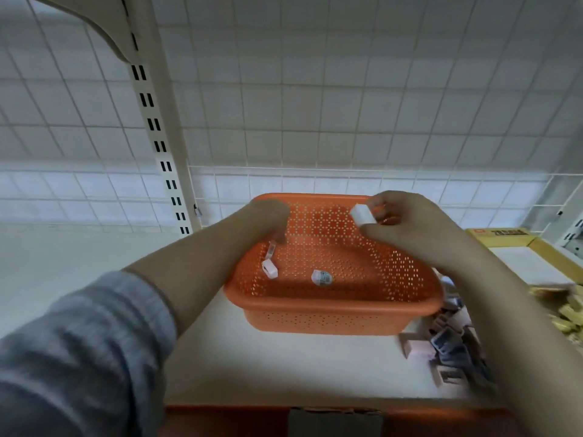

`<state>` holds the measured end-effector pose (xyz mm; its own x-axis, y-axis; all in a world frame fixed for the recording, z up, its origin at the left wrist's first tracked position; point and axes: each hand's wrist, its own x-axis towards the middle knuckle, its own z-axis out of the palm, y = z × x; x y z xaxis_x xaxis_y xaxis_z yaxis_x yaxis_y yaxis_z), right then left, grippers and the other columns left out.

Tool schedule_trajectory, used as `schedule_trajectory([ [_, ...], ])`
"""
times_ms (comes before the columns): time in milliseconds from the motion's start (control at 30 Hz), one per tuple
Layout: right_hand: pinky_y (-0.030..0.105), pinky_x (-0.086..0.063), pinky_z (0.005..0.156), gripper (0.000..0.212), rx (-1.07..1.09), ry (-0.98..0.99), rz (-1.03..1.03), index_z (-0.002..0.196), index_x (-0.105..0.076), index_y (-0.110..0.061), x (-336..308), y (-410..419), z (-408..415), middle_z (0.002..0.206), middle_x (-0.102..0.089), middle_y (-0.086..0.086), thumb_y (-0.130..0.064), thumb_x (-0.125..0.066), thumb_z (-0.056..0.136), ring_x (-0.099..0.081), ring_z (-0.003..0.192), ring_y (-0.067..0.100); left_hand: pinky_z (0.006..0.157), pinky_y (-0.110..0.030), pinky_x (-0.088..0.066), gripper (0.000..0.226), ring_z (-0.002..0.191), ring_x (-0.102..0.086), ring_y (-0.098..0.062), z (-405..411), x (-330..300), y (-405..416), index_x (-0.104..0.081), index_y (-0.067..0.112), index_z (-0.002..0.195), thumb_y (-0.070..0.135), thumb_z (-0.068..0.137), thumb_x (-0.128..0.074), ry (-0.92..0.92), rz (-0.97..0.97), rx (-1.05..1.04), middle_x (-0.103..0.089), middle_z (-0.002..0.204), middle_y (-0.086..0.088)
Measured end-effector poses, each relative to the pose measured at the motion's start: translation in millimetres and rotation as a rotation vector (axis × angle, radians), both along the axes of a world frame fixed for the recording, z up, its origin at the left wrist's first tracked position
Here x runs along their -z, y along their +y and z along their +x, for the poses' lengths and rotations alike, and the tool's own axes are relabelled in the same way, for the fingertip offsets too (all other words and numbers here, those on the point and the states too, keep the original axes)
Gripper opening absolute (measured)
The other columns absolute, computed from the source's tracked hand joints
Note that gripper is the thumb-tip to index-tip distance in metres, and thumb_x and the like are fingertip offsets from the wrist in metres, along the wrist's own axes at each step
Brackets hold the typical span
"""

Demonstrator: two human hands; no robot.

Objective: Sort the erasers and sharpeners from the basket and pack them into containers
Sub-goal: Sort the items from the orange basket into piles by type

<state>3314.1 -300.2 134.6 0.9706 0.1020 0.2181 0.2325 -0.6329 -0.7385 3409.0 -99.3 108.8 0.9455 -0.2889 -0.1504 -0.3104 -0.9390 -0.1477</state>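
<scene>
An orange perforated basket (334, 313) stands on the white shelf. Three small white items lie on its floor: one (270, 250) right under my left fingertips, an eraser (269, 268) just below it, and a wrapped rounded one (321, 277) near the middle. My left hand (268, 219) reaches down into the basket's left side, fingers pointing at the topmost item; whether it holds it is unclear. My right hand (407, 225) hovers over the basket's right rim and pinches a white eraser (362, 214) between thumb and fingers.
A pile of pink and dark sharpeners (448, 348) lies on the shelf right of the basket. Further right stand a yellow-edged box (533, 263) and a tray of yellowish pieces (568, 313). A wire grid wall and a slotted upright (161, 146) stand behind.
</scene>
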Motion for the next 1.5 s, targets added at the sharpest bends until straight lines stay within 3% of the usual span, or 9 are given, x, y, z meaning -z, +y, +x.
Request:
schedule_trajectory([
  [333,0.035,-0.052,0.071,0.018,0.236,-0.094,0.327,0.091,-0.066,-0.029,26.1,-16.9,-57.8,0.079,-0.071,-0.002,-0.019,-0.073,0.078,-0.066,0.076,0.024,0.083,-0.031,-0.051,0.039,0.094,-0.060,-0.022,10.1,18.4,-10.3,-0.059,0.003,0.113,0.015,0.077,-0.072,0.103,0.142,-0.052,-0.061,0.106,-0.007],
  [533,0.012,-0.049,0.055,0.024,0.331,-0.192,0.455,0.096,-0.064,-0.024,25.9,-40.6,-75.4,0.078,-0.072,-0.004,-0.006,-0.067,0.081,-0.065,0.064,0.004,0.076,-0.033,-0.054,0.023,0.090,-0.063,-0.018,-18.7,-24.9,-34.5,-0.069,0.018,0.099,0.008,0.083,-0.055,-0.125,-0.213,0.048,-0.066,0.106,0.000],
  [700,0.023,-0.049,0.064,0.018,0.443,-0.275,0.437,0.089,-0.065,-0.028,17.4,-102.0,-97.7,0.084,-0.070,0.002,-0.012,-0.067,0.082,-0.067,0.076,0.019,0.083,-0.026,-0.043,0.027,0.095,-0.053,-0.011,-81.9,-50.0,-87.9,-0.069,0.025,0.107,0.015,0.089,-0.051,-0.210,-0.584,0.211,-0.058,0.103,0.008],
  [767,0.030,-0.051,0.063,0.018,0.438,-0.279,0.437,0.085,-0.065,-0.032,16.4,-127.7,-105.9,0.082,-0.070,-0.004,-0.014,-0.067,0.084,-0.068,0.077,0.021,0.080,-0.019,-0.036,0.028,0.090,-0.047,-0.006,-98.4,-44.3,-112.1,-0.067,0.026,0.110,0.016,0.091,-0.050,-0.244,-0.632,0.229,-0.051,0.096,0.011],
  [933,0.008,-0.043,0.050,0.020,0.320,-0.184,0.214,0.086,-0.062,-0.038,34.6,-181.3,-107.1,0.074,-0.062,-0.015,-0.020,-0.070,0.083,-0.063,0.063,0.002,0.081,-0.020,-0.037,0.026,0.087,-0.048,-0.009,-138.2,-24.4,-162.8,-0.066,0.025,0.112,0.016,0.091,-0.053,-0.293,-0.755,0.112,-0.056,0.094,0.005],
  [1067,0.006,-0.038,0.057,0.024,0.213,-0.045,-0.073,0.105,-0.067,-0.029,60.3,-201.9,-97.7,0.078,-0.059,-0.016,-0.024,-0.072,0.082,-0.056,0.068,0.000,0.081,-0.020,-0.038,0.028,0.089,-0.050,-0.004,-180.9,-8.2,-188.5,-0.062,0.031,0.118,0.022,0.094,-0.051,-0.254,-0.822,-0.077,-0.062,0.113,0.007],
  [1167,0.008,-0.036,0.064,0.034,0.132,-0.013,-0.152,0.116,-0.066,-0.022,77.2,-201.7,-94.9,0.087,-0.059,-0.011,-0.023,-0.071,0.082,-0.055,0.076,0.006,0.077,-0.017,-0.036,0.029,0.084,-0.052,-0.004,-206.3,3.5,-194.1,-0.063,0.031,0.118,0.021,0.092,-0.056,-0.259,-0.885,-0.160,-0.065,0.106,0.005],
  [1333,0.001,-0.039,0.062,0.030,0.125,-0.043,-0.040,0.111,-0.068,-0.019,94.6,-200.9,-96.5,0.081,-0.062,-0.008,-0.024,-0.072,0.082,-0.058,0.074,0.005,0.057,-0.004,-0.038,0.022,0.072,-0.058,-0.003,-220.6,17.8,-196.0,-0.066,0.027,0.102,0.019,0.082,-0.070,-0.322,-1.013,-0.234,-0.061,0.078,0.013],
  [1500,0.000,-0.039,0.069,0.017,0.355,-0.259,0.114,0.101,-0.072,-0.016,95.7,-252.1,-115.6,0.088,-0.068,-0.010,-0.018,-0.067,0.086,-0.060,0.080,-0.003,0.061,0.003,-0.037,0.023,0.072,-0.054,0.011,-202.6,11.7,-229.3,-0.068,0.020,0.104,0.019,0.082,-0.071,-0.305,-1.151,-0.162,-0.059,0.076,0.019],
])
